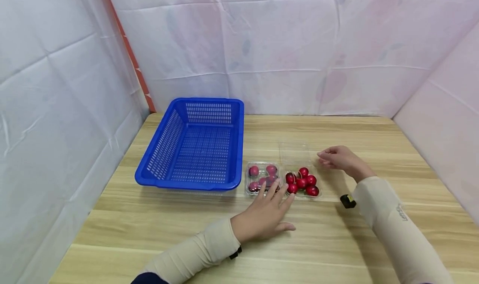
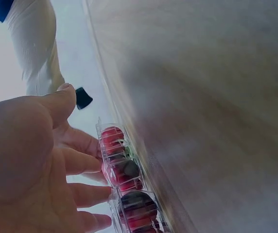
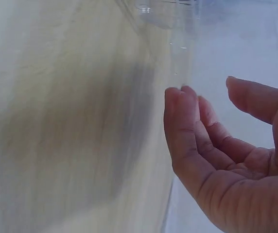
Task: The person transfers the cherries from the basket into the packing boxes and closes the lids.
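Note:
Two clear plastic clamshell boxes of small round red fruits stand side by side in the head view. The left box [image 1: 248, 180] has its lid down; the right box [image 1: 319, 193] has its transparent lid [image 1: 293, 151] folded back. Several red fruits [image 1: 301, 183], some with dark patches, fill the right box. My left hand [image 1: 263, 217] is spread palm down, its fingertips at the near edges of both boxes. Beside the raised lid, on its right, my right hand [image 1: 342, 161] has loosely bent fingers, and the right wrist view shows nothing between thumb and fingers.
A large blue plastic basket [image 1: 241, 151] with slotted walls sits left of the boxes, its near right corner close to the left box. White cloth [image 1: 277, 51] hangs behind the wooden table [image 1: 179, 225] and along both sides.

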A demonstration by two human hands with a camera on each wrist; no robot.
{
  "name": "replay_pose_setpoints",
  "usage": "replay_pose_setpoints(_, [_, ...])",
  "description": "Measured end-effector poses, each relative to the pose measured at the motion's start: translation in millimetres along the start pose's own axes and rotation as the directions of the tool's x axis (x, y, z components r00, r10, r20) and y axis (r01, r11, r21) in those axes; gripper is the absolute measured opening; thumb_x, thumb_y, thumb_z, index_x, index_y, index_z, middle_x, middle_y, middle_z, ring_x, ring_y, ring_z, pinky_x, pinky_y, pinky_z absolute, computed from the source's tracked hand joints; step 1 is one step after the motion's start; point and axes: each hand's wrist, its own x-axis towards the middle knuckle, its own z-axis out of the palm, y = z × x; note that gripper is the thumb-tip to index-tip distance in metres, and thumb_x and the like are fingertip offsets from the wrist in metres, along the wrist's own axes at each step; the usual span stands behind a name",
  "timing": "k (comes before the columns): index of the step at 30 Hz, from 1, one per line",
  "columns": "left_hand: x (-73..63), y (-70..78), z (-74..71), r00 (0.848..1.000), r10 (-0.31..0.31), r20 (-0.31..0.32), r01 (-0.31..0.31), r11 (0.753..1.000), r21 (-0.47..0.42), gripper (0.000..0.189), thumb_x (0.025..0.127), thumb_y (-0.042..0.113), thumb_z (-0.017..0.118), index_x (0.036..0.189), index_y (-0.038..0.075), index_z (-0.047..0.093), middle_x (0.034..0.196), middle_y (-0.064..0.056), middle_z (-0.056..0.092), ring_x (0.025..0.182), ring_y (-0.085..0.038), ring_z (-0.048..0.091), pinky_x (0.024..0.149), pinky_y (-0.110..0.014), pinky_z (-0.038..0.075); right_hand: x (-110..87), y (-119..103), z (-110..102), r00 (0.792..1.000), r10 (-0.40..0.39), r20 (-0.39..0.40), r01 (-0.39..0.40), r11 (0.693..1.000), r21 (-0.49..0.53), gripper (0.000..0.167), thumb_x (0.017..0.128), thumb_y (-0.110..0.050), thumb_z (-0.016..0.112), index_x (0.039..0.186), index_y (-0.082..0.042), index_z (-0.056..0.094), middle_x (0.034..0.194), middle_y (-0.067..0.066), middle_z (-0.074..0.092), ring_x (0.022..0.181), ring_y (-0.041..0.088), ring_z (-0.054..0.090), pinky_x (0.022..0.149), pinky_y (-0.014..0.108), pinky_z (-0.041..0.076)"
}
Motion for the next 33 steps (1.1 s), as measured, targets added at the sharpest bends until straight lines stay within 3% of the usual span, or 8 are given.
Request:
replay_pose_setpoints(8, [1.1, -1.4, 0.4, 1.000, -0.004, 0.012, 0.003, 1.000, 0.010, 0.075, 0.094, 0.063, 0.037, 0.152, 0.017, 0.027, 0.158, -0.011, 0.021, 0.146, -0.035, 0.010, 0.114, -0.056, 0.017, 25.1, -6.3, 8.9, 0.998, 0.048, 0.029, -0.047, 0.999, -0.004, 0.041, 0.097, -0.012, 0.054, 0.123, 0.018, 0.044, 0.089, 0.002, 0.067, 0.077, 0.005, 0.063, 0.074, 0.023, 0.054])
replay_pose_setpoints(16, [4.2, -2.3, 1.3, 1.000, 0.006, 0.006, -0.006, 1.000, 0.015, 0.074, 0.094, 0.063, 0.037, 0.152, 0.017, 0.028, 0.158, -0.010, 0.021, 0.146, -0.035, 0.010, 0.114, -0.055, 0.017, 24.2, -4.3, 11.0, 0.997, 0.076, 0.016, -0.076, 0.996, 0.043, 0.049, 0.096, -0.003, 0.048, 0.136, 0.020, 0.030, 0.090, 0.004, 0.069, 0.076, 0.003, 0.061, 0.072, 0.020, 0.053])
replay_pose_setpoints(20, [5.4, -3.7, -1.1, 1.000, -0.009, 0.018, 0.009, 1.000, 0.000, 0.074, 0.093, 0.063, 0.038, 0.151, 0.018, 0.029, 0.157, -0.009, 0.023, 0.146, -0.035, 0.011, 0.113, -0.056, 0.018, 21.8, -1.5, 11.3, 1.000, 0.024, 0.006, -0.024, 0.998, 0.063, 0.047, 0.095, -0.003, 0.047, 0.135, 0.018, 0.034, 0.088, 0.005, 0.065, 0.074, 0.005, 0.058, 0.071, 0.022, 0.052])
replay_pose_setpoints(24, [6.8, -5.3, -3.7, 0.999, -0.022, 0.032, 0.023, 0.999, -0.031, 0.072, 0.093, 0.062, 0.040, 0.151, 0.020, 0.030, 0.157, -0.007, 0.024, 0.146, -0.036, 0.011, 0.113, -0.055, 0.017, 16.1, -0.3, 13.8, 0.998, -0.051, -0.040, 0.055, 0.993, 0.105, 0.045, 0.098, -0.007, 0.048, 0.135, 0.017, 0.036, 0.102, 0.007, 0.060, 0.083, 0.004, 0.059, 0.077, 0.023, 0.052])
replay_pose_setpoints(26, [7.4, -5.8, -5.0, 0.999, -0.022, 0.036, 0.024, 0.999, -0.037, 0.071, 0.094, 0.062, 0.040, 0.151, 0.021, 0.030, 0.157, -0.006, 0.025, 0.146, -0.036, 0.011, 0.114, -0.055, 0.017, 12.6, -0.3, 15.2, 0.992, -0.092, -0.088, 0.105, 0.982, 0.158, 0.048, 0.100, -0.017, 0.050, 0.135, 0.013, 0.037, 0.111, 0.005, 0.058, 0.091, 0.003, 0.058, 0.082, 0.022, 0.051])
replay_pose_setpoints(30, [7.4, -6.4, -6.3, 0.999, -0.018, 0.037, 0.020, 0.999, -0.037, 0.070, 0.094, 0.061, 0.041, 0.151, 0.021, 0.030, 0.156, -0.007, 0.025, 0.145, -0.036, 0.012, 0.114, -0.055, 0.018, 5.8, -1.2, 17.5, 0.962, -0.213, -0.168, 0.252, 0.931, 0.264, 0.050, 0.101, -0.038, 0.045, 0.130, 0.002, 0.043, 0.118, -0.003, 0.057, 0.107, 0.003, 0.055, 0.090, 0.018, 0.046])
replay_pose_setpoints(33, [7.3, -6.8, -5.9, 0.999, -0.019, 0.036, 0.020, 0.999, -0.033, 0.068, 0.095, 0.060, 0.040, 0.150, 0.021, 0.031, 0.156, -0.006, 0.026, 0.145, -0.035, 0.012, 0.114, -0.055, 0.018, 1.7, -2.9, 18.4, 0.927, -0.319, -0.195, 0.370, 0.861, 0.349, 0.041, 0.102, -0.040, 0.039, 0.123, -0.007, 0.050, 0.117, -0.003, 0.060, 0.111, 0.007, 0.056, 0.091, 0.017, 0.044])
